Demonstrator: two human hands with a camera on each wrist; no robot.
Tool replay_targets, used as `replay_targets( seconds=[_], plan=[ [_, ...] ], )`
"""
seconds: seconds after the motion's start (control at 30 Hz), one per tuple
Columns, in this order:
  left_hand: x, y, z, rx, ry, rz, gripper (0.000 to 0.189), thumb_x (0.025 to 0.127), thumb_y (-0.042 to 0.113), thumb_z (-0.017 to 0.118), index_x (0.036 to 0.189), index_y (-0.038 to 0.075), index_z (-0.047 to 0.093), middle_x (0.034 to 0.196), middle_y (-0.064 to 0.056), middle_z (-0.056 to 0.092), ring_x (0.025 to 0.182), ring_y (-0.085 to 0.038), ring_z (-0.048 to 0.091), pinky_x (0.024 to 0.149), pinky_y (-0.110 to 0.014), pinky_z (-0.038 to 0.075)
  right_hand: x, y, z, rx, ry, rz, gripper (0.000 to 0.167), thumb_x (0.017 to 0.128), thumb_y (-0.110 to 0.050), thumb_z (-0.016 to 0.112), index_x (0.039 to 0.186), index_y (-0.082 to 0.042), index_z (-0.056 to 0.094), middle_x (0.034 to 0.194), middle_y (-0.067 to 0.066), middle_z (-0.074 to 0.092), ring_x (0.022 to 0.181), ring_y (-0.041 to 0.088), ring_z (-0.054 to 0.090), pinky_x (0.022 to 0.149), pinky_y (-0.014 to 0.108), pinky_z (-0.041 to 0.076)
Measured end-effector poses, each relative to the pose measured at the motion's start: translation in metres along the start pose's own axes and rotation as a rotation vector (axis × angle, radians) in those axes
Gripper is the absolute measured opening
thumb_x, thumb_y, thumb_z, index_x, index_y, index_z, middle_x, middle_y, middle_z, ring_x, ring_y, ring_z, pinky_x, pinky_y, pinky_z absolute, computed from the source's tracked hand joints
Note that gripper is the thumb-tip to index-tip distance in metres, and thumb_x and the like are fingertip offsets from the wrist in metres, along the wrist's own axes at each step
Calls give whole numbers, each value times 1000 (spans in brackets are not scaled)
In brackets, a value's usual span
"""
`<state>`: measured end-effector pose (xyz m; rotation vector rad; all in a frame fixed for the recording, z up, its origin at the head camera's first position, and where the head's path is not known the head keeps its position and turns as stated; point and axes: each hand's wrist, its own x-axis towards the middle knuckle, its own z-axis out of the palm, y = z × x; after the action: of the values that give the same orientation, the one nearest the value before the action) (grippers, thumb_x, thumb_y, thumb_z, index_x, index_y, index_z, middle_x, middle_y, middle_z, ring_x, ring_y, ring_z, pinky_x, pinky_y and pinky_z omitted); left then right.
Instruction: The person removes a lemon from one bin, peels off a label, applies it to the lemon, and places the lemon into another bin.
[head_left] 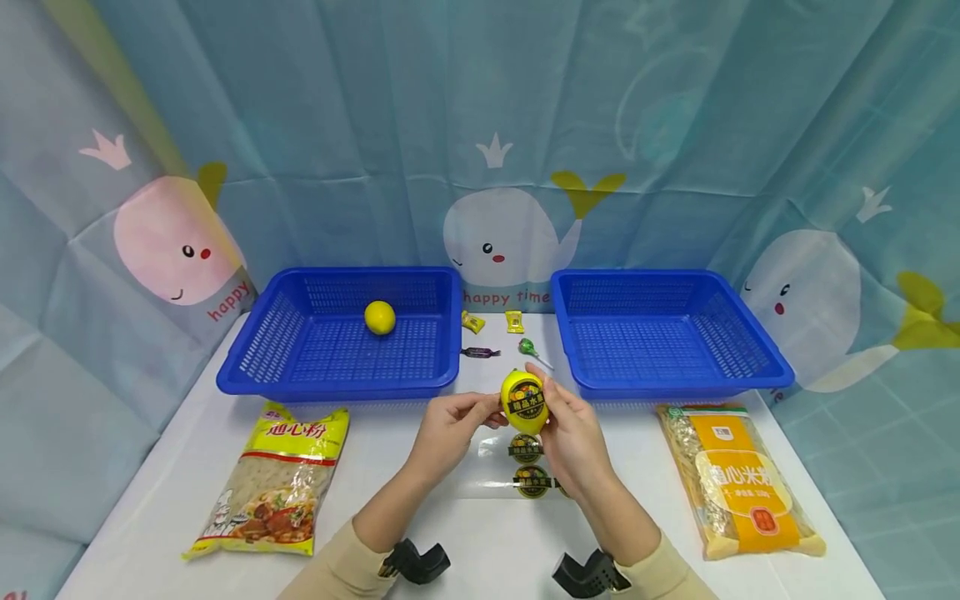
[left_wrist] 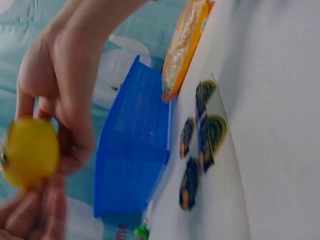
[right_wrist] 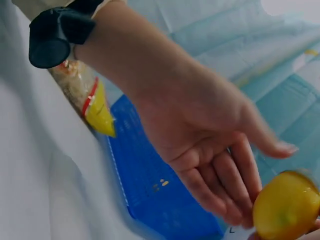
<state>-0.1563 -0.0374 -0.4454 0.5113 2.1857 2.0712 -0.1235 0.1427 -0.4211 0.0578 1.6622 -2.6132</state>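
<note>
Right at the middle of the white table (head_left: pixel 495 550), a yellow lemon (head_left: pixel 517 423) is held up above the surface, a round dark label with gold edging on its face. The right hand (head_left: pixel 577 442) grasps it, its grip curled round the fruit's side. The left hand (head_left: pixel 446 437) has its fingers loosely bent and its tips at the lemon's other side, its thumb standing apart in the right wrist view; that grip is not clenched round anything.

Below the hands, a glossy sheet (head_left: pixel 480 475) lies on the table, bearing more round labels (head_left: pixel 532 482). Beyond them stand two blue plastic baskets: the left basket (head_left: pixel 337 392) has another lemon (head_left: pixel 380 317) on its floor, and the right basket (head_left: pixel 667 388) stands across a gap. Within that gap lie two yellow-wrapped sweets (head_left: pixel 514 322), a purple-wrapped sweet (head_left: pixel 480 352) and a green lollipop (head_left: pixel 527 347).

Nearer the person, a yellow pasta bag (head_left: pixel 277 483) lies before the left basket and an orange-banded bag (head_left: pixel 738 483) before the right one. Blue-green curtains (head_left: pixel 360 100) close in the table at the back and both sides, creased, printed with crowned whales and "happy time".
</note>
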Motion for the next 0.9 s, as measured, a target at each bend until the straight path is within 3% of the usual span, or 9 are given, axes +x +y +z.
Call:
replay_targets(
  seconds=[0.1, 0.2, 0.3, 0.47, 0.57, 0.67, 0.83, 0.9],
  plan=[
    [-3, 6, 5, 61, -20, -31, 38, 100, 36, 63, 114, 3, 73, 97, -10, 78, 84, -18, 74, 82, -31, 61, 0, 1, 1, -25, 49, -4, 49, 106, -26, 53, 143, 7, 50, 155, 6, 48, 147, 21, 35, 123, 48, 23],
    [-5, 11, 11, 112, -7, -86, 50, 93, 45, 71, 124, 5, 69, 103, -7, 78, 91, -17, 74, 83, -31, 61, 1, 3, 0, -46, 69, 6, 46, 105, -23, 55, 142, 4, 52, 153, 6, 50, 145, 21, 38, 121, 52, 24],
    [-4, 11, 13, 111, -6, -112, 59, 89, 46, 75, 131, 6, 65, 109, -8, 77, 99, -19, 74, 85, -31, 60, 2, 4, -2, -128, 63, 0, 44, 106, -25, 54, 142, 0, 54, 152, 7, 52, 143, 21, 43, 120, 44, 31],
    [-2, 8, 11, 70, -7, -141, 60, 89, 44, 76, 133, 5, 63, 111, -9, 76, 102, -21, 73, 88, -32, 59, 4, -13, -16, -432, 79, -111, 42, 104, -29, 57, 140, -6, 59, 142, 7, 60, 125, 17, 59, 102, 24, 50],
    [-3, 7, 10, 69, -1, -150, 61, 89, 43, 76, 134, 4, 62, 111, -10, 75, 102, -22, 72, 90, -34, 59, 6, -32, -33, -529, 125, -192, 43, 102, -28, 61, 140, -8, 59, 136, 9, 64, 110, 12, 63, 94, 21, 53],
    [-4, 8, 9, 71, 3, -165, 61, 89, 42, 77, 134, 4, 62, 111, -10, 75, 103, -21, 72, 90, -33, 58, 10, -54, -55, -557, 173, -248, 47, 100, -26, 65, 141, -5, 57, 136, 15, 63, 107, 7, 64, 92, 17, 53],
    [-5, 9, 8, 79, 4, -164, 60, 89, 42, 76, 133, 4, 62, 111, -9, 75, 101, -20, 71, 87, -30, 59, 13, -87, -103, -737, 271, -272, 54, 99, -35, 65, 147, -14, 53, 142, 10, 60, 119, 2, 57, 96, 9, 46],
    [-5, 9, 8, 83, 4, -152, 59, 90, 41, 76, 133, 4, 62, 110, -9, 75, 99, -19, 72, 85, -28, 59, 13, -98, -123, -821, 334, -243, 57, 98, -41, 64, 149, -21, 51, 146, 5, 58, 126, 4, 53, 104, 13, 43]
  ],
)
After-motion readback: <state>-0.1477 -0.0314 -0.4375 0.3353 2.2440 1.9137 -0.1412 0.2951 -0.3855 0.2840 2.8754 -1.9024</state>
